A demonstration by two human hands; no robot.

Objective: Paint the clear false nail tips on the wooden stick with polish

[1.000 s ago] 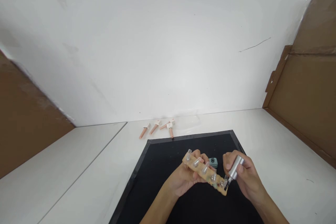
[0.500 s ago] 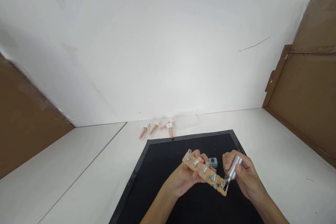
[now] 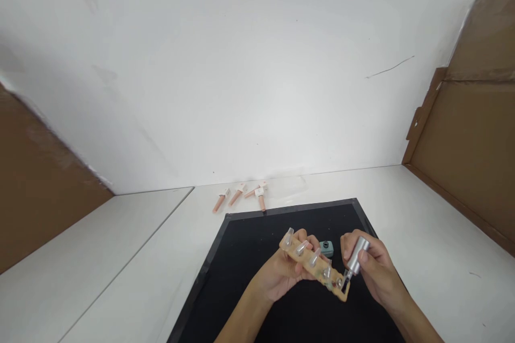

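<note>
Over the black mat (image 3: 241,257), my left hand (image 3: 285,270) grips a tan strip (image 3: 295,253) that slants down to the right. Several clear nail tips (image 3: 314,257) stand in a row along it. My right hand (image 3: 374,268) is closed round the silver cap of a small brush (image 3: 359,253). The dark bristles touch or hover just over the nail tip at the strip's right end; which of the two I cannot tell. Between the hands, a teal bottle (image 3: 326,248) lies on the mat behind the strip.
Several pink sticks with white heads (image 3: 238,194) lie on the white table (image 3: 161,257) beyond the mat, beside a clear plastic piece (image 3: 287,185). Brown cardboard panels stand at the left (image 3: 40,182) and right (image 3: 470,139). A white wall rises behind.
My right hand and the brush have shifted very slightly to the left. The strip in my left hand has hardly moved.
</note>
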